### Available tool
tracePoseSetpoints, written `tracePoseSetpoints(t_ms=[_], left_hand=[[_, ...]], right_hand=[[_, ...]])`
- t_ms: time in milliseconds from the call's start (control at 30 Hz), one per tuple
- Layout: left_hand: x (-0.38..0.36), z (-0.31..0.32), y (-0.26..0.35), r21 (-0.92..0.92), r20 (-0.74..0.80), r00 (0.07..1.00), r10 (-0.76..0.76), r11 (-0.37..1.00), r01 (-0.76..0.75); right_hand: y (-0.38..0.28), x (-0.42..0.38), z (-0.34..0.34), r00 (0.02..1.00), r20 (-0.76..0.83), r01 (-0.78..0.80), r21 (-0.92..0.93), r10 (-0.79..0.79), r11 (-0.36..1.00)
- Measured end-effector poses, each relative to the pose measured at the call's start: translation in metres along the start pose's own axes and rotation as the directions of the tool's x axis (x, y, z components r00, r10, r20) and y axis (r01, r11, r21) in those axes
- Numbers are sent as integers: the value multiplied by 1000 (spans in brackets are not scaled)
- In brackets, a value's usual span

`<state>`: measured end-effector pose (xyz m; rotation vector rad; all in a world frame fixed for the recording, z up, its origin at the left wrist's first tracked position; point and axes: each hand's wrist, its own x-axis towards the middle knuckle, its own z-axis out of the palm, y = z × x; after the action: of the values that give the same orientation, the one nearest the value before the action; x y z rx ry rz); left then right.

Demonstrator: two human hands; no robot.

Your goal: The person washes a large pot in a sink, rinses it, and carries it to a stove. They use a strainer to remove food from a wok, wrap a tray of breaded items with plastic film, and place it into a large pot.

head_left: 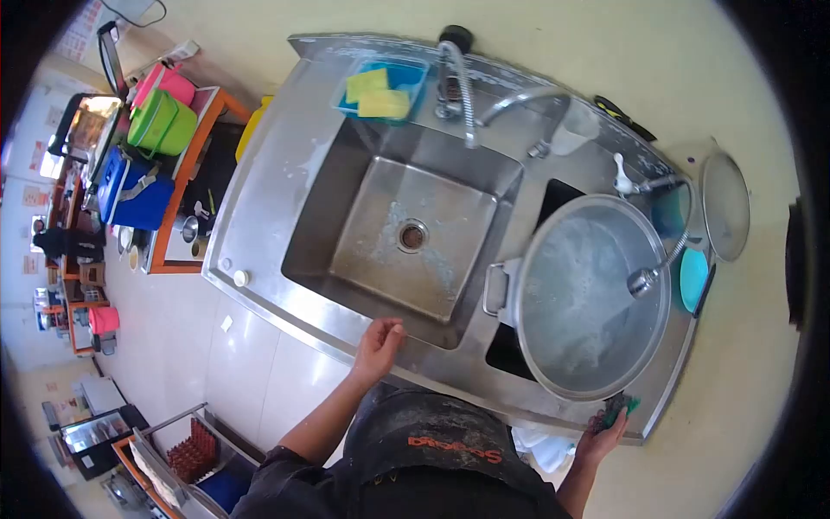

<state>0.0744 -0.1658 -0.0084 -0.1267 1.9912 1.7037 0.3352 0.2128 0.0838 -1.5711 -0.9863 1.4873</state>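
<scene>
My left hand (379,349) is loosely closed over the front rim of the sink, and nothing shows in its fingers. At the lower right corner of the counter, my right hand (603,439) grips a dark and green scrubbing pad (620,410) beside the big pot. That large metal pot (524,337) stands over the right-hand basin and holds cloudy, foamy water. A spray head (642,282) on a flexible hose hangs over the pot, with water coming out. The square sink basin (380,233) has suds around its drain.
A blue tub (422,86) with yellow sponges (383,104) sits at the back left. Behind the sink rises a curved faucet (523,97). A round lid (725,208) leans at the right wall. Left are an orange-framed shelf (177,208) with a green bucket (162,124) and a blue cooler (130,186).
</scene>
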Motion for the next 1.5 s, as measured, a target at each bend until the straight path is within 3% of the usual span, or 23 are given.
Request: tracePoseSetpoints(t_ms=[100,167,200,233,267,300,400,500,600,667,700,767,867,967,1067,1133,1200,1233,1300,1333,1400,1433,1500], left_hand=[[20,-26,12,11,7,1000,-22,1000,21],[32,-43,22,110,-6,1000,-8,994,8],[34,-48,18,100,-3,999,-33,994,33],[42,-51,14,93,8,999,-47,995,46],[52,-52,14,92,30,998,-52,995,49],[57,-52,22,109,56,998,-20,994,14],[59,-53,29,148,187,981,59,985,-88],[55,-49,58,3,160,987,33,999,-34],[59,-42,59,22,255,966,39,999,-46],[62,-28,55,56,284,958,34,997,-52],[60,-15,60,56,307,951,33,997,-53],[52,15,73,62,345,938,26,997,-50],[48,74,74,15,452,890,64,997,-80],[53,162,85,-6,581,813,34,999,-37],[83,267,86,-223,653,755,59,968,118],[94,338,96,-297,558,819,-130,891,344],[93,385,84,-331,670,703,-240,751,572],[94,402,77,-332,723,632,-280,662,672],[112,410,65,-417,732,645,-219,605,678],[124,409,65,-452,735,650,-193,575,682],[117,402,152,-442,594,791,-149,761,476],[159,392,147,-474,575,817,44,832,289],[211,399,194,-398,435,873,220,917,-33]], right_hand=[[-15,-79,94,833,537,71,-344,134,936],[28,-104,172,679,718,210,-390,154,897],[62,-97,209,514,858,492,-299,4,817],[74,-110,265,446,894,408,-234,31,883],[80,-129,323,365,919,484,-50,-150,873],[94,-134,376,394,898,413,18,-196,910],[74,-161,517,370,772,522,287,-517,803],[57,-164,554,387,667,717,216,-636,663],[68,-140,504,424,677,663,221,-602,716],[66,-87,424,27,806,854,289,-591,433],[65,-64,377,44,880,828,233,-473,510],[80,-3,275,308,948,657,-150,-81,739],[59,82,184,684,710,493,-284,-165,822],[35,139,176,804,565,237,-23,-183,971],[35,165,174,751,659,-126,70,49,990],[31,162,161,776,631,-101,105,12,989],[15,150,141,832,554,-77,152,-21,985],[16,157,122,835,540,100,44,-108,994],[16,187,80,797,535,428,-173,-280,887],[7,201,65,794,501,500,-214,-345,839],[-21,218,32,769,441,614,-309,-462,726],[-34,229,22,734,409,679,-430,-542,596],[-43,268,15,663,375,710,-590,-648,385]])
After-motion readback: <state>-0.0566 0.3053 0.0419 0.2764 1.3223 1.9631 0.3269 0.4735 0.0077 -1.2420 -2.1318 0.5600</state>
